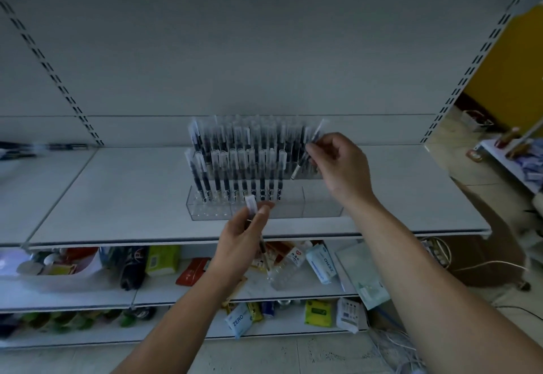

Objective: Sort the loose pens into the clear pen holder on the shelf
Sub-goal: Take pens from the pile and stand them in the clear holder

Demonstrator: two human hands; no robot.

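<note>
**Two pens in hand, one poised over the right end of the holder**

The clear pen holder (293, 212) sits on the grey shelf (117, 191), set near the shelf's front edge where both arms reach it easily. It rises in steps towards the back, so each row of standing pens (235, 174) shows above the one in front. The back rows look full. The front row is filled from its left end to about the middle, and its right part shows bare clear plastic.

The right hand (338, 162) is raised at the holder's right end. Its thumb and forefinger pinch a slim pen (297, 171) near the upper part. The other fingers curl loosely and hold nothing. The pen hangs tilted, lower end towards the holder, which suits steering the tip into a slot. Blur hides which slot it is aimed at, and I cannot tell whether the tip touches the holder.

The left hand (244, 235) waits just in front of the holder's front wall. Its fingers are closed narrowly round a capped pen (251, 206) held nearly upright, cap on top, the same way up as the seated pens. It looks like the next one, kept ready.

By my judgement the sorting is well along, with the right side of the front row left to fill. Packets (321, 262) crowd the lower shelves (293, 293).
</note>
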